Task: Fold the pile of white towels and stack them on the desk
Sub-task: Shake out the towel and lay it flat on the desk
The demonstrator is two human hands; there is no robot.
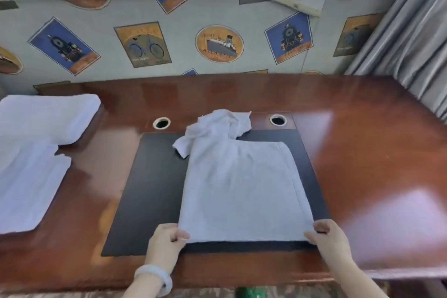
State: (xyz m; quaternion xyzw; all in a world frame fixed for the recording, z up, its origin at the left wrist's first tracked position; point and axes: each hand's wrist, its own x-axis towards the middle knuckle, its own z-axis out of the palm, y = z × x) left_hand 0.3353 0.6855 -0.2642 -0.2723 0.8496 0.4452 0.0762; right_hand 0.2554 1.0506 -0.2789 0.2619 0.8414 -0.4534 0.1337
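Glossy reddish-brown wood runs right across the desk point(362, 152), polished enough to throw back pale glare, and set into it is a black pad point(150, 189) that looks flat and matt. On top, the white towel point(242, 189) shows soft, nubby terry cloth, same as the crumpled towel point(217, 123) behind it and the folded towels point(31, 152) at the left. There's a smooth, pale, shiny bangle point(154, 273) on the wrist, and matt grey cloth in the curtain point(416, 31).

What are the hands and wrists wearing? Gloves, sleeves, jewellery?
No gloves and no sleeves are in view. The left hand has a smooth, rounded, pale whitish bangle on its wrist. The right hand and its wrist show nothing worn. Rings, if any, are too blurred to tell.
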